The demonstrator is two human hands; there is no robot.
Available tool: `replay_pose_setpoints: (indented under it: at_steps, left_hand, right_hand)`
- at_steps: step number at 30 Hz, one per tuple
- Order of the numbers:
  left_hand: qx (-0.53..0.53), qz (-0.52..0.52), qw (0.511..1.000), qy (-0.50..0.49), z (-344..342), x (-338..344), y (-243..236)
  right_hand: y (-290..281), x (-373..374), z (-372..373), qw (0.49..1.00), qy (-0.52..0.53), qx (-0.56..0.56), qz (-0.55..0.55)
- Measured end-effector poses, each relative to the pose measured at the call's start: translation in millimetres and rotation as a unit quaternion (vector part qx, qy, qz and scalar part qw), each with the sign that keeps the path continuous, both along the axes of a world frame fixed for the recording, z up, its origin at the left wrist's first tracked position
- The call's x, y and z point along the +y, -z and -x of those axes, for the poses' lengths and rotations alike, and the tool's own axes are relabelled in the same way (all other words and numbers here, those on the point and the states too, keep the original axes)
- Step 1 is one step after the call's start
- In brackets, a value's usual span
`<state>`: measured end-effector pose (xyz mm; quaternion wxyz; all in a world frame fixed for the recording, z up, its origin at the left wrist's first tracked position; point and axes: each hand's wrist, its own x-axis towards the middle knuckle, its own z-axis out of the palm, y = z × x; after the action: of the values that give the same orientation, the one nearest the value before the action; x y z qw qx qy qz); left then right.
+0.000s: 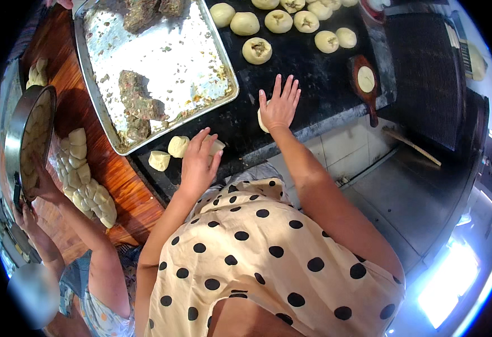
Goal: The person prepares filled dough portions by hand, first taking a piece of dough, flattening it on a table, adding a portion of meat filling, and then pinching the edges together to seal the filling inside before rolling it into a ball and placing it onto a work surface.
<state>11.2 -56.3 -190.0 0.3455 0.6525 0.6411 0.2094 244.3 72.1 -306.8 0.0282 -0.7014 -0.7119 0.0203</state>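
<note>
On the black worktop (319,84), near its close edge, my right hand (280,109) lies flat, fingers slightly parted and pointing away from me, the palm over a pale dough piece (262,121) that shows only at the thumb side. I judge it is laid flat so the pressure spreads evenly. The piece's visible edge runs roughly away from me, along my hand, but most of it is covered, so its long axis is uncertain. My left hand (197,163) curves loosely over another dough lump (218,146); whether it grips, I cannot tell. That lump and two dough chunks (159,160) sit in a short row slanting along the near edge, probably for easy reach. Stuffed buns (257,51) gather at the far side, apparently to leave my hands room, while the metal tray (187,59) of lumpy brown mince (136,98) lies to the left, likely set there as handy
</note>
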Motion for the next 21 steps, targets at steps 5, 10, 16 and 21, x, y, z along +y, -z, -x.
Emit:
replay_pose_setpoints:
  at_steps: [5,10,16,21]
  left_hand:
    - [-0.035,-0.019,0.999,0.009,-12.7,0.5,-12.9]
    - [-0.046,0.013,0.999,-0.021,7.6,-15.0,-27.0]
    - [-0.057,0.026,0.997,-0.045,-0.6,-31.3,-29.7]
    - [-0.061,0.033,0.997,-0.036,5.9,-25.8,-51.0]
  right_hand:
    - [4.9,7.0,-4.1,1.0,-0.012,0.024,0.009]
    - [8.3,33.3,-16.6,0.983,0.027,0.177,0.036]
    - [5.1,43.0,-1.6,0.996,-0.044,0.034,-0.07]
    - [-6.4,6.2,20.0,0.99,-0.129,0.05,-0.022]
